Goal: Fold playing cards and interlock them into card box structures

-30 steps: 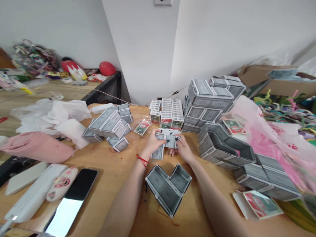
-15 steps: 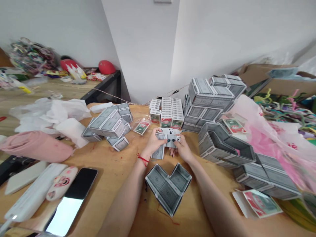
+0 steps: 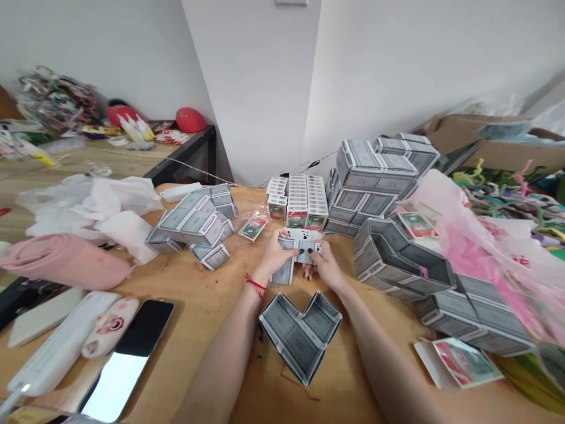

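Both hands meet over playing cards (image 3: 305, 252) at the middle of the table. My left hand (image 3: 279, 254), with a red string on the wrist, is closed on cards with thumb and fingers. My right hand (image 3: 323, 262) pinches the right end of a grey-backed card, where a 5 of spades corner shows. Behind them lies a face-up card (image 3: 304, 234) with a 3. Another grey-backed card (image 3: 282, 272) sits under my left hand. Between my forearms rests a heart-shaped box (image 3: 302, 335) folded from cards, its open side up.
Rows of card packs (image 3: 298, 203) stand at the back. Stacked card boxes (image 3: 375, 176) and an open card frame (image 3: 401, 259) fill the right. More folded card shapes (image 3: 196, 221) lie left. A phone (image 3: 128, 359), pink roll (image 3: 66, 262) and opened card pack (image 3: 468, 362) are nearer.
My hands stay in almost the same place with the cards. The whole view shifts very slightly; nothing is let go or picked up.
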`<state>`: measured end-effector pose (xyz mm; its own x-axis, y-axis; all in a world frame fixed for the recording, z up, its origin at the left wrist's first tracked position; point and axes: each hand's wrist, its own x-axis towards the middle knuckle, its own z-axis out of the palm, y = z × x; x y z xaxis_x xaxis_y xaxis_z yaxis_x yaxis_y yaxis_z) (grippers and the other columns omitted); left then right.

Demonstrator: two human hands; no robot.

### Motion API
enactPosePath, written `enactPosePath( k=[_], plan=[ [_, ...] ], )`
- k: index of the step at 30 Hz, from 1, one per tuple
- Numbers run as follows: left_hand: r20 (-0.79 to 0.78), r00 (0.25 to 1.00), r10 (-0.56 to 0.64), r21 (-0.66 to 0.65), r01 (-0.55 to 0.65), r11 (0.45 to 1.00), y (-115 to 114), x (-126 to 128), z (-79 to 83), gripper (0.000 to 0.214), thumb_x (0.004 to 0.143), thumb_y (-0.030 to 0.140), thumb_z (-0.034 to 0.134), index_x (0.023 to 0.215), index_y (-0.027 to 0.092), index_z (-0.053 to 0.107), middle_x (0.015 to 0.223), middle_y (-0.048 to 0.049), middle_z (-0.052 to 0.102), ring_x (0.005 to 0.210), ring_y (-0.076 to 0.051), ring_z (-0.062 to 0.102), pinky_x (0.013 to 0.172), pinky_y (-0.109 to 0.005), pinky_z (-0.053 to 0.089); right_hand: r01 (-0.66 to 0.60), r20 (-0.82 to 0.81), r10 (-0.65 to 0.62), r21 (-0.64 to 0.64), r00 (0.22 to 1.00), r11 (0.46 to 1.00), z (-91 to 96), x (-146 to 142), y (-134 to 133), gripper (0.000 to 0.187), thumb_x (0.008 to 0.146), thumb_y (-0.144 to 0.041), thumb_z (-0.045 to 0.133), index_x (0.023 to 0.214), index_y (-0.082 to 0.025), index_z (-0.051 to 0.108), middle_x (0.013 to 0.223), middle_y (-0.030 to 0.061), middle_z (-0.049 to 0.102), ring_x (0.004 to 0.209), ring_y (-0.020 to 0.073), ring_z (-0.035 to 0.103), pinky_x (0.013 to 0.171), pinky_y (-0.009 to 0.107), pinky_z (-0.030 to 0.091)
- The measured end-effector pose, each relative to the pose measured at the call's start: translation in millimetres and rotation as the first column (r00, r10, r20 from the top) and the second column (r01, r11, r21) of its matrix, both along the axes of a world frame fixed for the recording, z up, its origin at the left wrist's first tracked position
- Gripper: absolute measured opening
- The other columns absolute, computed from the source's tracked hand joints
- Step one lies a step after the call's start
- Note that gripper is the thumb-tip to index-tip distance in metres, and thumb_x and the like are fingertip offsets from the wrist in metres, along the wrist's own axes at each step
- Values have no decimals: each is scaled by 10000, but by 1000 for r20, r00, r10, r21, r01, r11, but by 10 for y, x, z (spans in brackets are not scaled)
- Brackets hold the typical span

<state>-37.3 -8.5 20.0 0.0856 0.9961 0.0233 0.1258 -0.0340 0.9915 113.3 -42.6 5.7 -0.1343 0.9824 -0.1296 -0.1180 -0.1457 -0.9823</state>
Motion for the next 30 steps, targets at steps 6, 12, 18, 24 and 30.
enactPosePath(
  k=[6, 12, 18, 24, 30],
  plan=[
    [13, 999, -30, 11, 29, 1000, 41, -39, -44, 358, 579, 117, 672, 873, 172, 475, 881, 0, 519, 791, -121, 505, 678, -222, 399, 19, -82, -21, -28, 996, 999, -2, 5, 16, 363, 738, -376, 528, 946, -260, 253, 523, -102, 563, 332, 133, 543, 300, 194, 384],
    [105, 991, 83, 28, -86, 996, 113, -86, -146, 171, 701, 176, 576, 871, 164, 572, 914, -39, 589, 876, -154, 537, 780, -271, 406, 76, -249, -84, -39, 965, 996, 42, 56, 48, 386, 666, -330, 633, 931, -245, 365, 605, -56, 616, 388, 116, 544, 355, 216, 416],
    [247, 968, 30, -120, -1, 993, 92, -121, -147, 190, 620, 223, 646, 733, 155, 508, 723, 21, 536, 656, -99, 492, 619, -221, 375, 190, -243, -197, -52, 950, 980, 2, 81, 74, 236, 624, -336, 688, 762, -190, 564, 611, -26, 603, 498, 100, 545, 460, 217, 425],
    [251, 912, -323, -161, 369, 916, 8, -196, -16, 271, 645, 314, 647, 666, 164, 421, 590, 70, 380, 514, -55, 334, 496, -203, 232, 173, -203, -201, -145, 958, 974, 58, 123, 49, 333, 593, -352, 706, 882, -199, 646, 682, -1, 661, 602, 141, 587, 573, 251, 444],
    [188, 923, -336, -138, 363, 921, 12, -156, 9, 275, 624, 311, 675, 675, 160, 451, 599, 62, 405, 526, -53, 356, 501, -192, 253, 110, -298, -156, -164, 942, 980, 88, 156, 49, 282, 640, -404, 674, 825, -194, 641, 707, 11, 654, 625, 151, 590, 596, 264, 457]
  ],
)
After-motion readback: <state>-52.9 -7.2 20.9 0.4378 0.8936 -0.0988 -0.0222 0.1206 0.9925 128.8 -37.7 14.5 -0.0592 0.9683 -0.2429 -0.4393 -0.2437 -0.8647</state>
